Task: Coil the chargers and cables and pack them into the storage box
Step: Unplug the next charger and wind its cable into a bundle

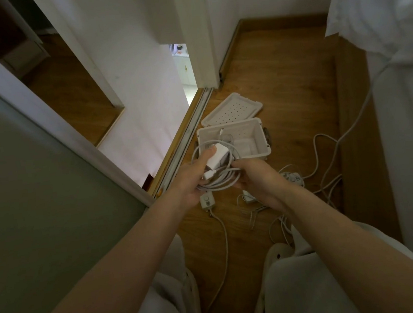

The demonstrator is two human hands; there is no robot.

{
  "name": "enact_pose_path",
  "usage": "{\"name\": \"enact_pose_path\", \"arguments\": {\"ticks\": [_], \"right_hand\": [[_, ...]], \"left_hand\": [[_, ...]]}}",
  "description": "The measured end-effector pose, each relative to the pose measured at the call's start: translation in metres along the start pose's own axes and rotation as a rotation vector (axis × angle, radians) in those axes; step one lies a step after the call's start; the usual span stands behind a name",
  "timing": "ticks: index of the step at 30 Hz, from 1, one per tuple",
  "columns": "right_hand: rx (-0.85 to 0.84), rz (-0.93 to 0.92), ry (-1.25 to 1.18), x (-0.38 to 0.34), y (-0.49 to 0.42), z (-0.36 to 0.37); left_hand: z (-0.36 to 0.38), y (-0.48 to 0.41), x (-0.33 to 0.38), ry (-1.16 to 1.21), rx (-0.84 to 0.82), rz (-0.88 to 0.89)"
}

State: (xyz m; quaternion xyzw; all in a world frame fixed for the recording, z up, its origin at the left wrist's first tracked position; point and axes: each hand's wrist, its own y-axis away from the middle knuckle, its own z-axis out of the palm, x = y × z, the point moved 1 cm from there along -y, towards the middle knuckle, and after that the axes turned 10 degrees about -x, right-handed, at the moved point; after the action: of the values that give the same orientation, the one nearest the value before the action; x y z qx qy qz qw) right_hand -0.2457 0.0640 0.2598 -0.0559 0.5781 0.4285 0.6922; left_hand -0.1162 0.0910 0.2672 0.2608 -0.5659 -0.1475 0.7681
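Gripping charger (217,157) in left hand (190,183), pressing thumb on top, and pinching coiled cable (220,180) with right hand (256,179) at frame centre. Working just below open box (251,155), with lid (231,109) beyond it toward upper centre, and switch (207,200) and loose cords (226,243) on floor (280,72) at lower centre.

White charger (217,158) with coiled cable (222,180) above open white storage box (234,138).

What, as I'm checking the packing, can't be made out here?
Head view:
- storage box floor: partly hidden by the charger and coiled cable held by the left hand and right hand.
- white plug on the floor: mostly under the right wrist.
- long cable's far end: hidden behind bedding.
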Motion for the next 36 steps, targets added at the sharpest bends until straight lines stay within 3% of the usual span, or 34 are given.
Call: {"name": "enact_pose_path", "arguments": {"ticks": [2, 4, 8, 10, 16, 19, 24, 27, 33, 36], "right_hand": [[-0.079, -0.04, -0.219, -0.002, 0.003, -0.001], [-0.132, -0.018, -0.287, -0.004, 0.005, -0.002], [-0.013, 0.092, 0.051, -0.001, 0.007, 0.001], [0.03, 0.061, 0.04, 0.002, 0.006, -0.001], [0.154, -0.03, -0.302, 0.0, 0.007, 0.004], [0.114, -0.067, -0.404, -0.001, 0.009, 0.008], [0.2, -0.303, 0.14, 0.0, 0.01, 0.012], [0.165, -0.468, 0.32, 0.01, 0.007, 0.02], [0.242, -0.546, 0.496, 0.016, 0.003, 0.021], [0.34, -0.57, 0.729, 0.016, 0.004, 0.023]], "left_hand": [[0.001, 0.0, 0.001, 0.026, -0.052, 0.024], [0.002, -0.001, 0.001, 0.014, -0.056, 0.047], [0.004, 0.0, -0.004, -0.003, 0.063, 0.028], [0.005, -0.002, -0.004, -0.029, 0.086, 0.022], [0.006, -0.002, -0.003, 0.019, 0.026, 0.05], [0.007, -0.003, -0.003, -0.034, 0.078, 0.076], [0.009, 0.0, -0.003, 0.013, 0.113, 0.083], [0.01, -0.001, 0.0, 0.017, 0.162, 0.099], [0.01, -0.001, 0.002, 0.011, 0.199, 0.098], [0.01, 0.0, 0.001, -0.002, 0.196, 0.086]]}}
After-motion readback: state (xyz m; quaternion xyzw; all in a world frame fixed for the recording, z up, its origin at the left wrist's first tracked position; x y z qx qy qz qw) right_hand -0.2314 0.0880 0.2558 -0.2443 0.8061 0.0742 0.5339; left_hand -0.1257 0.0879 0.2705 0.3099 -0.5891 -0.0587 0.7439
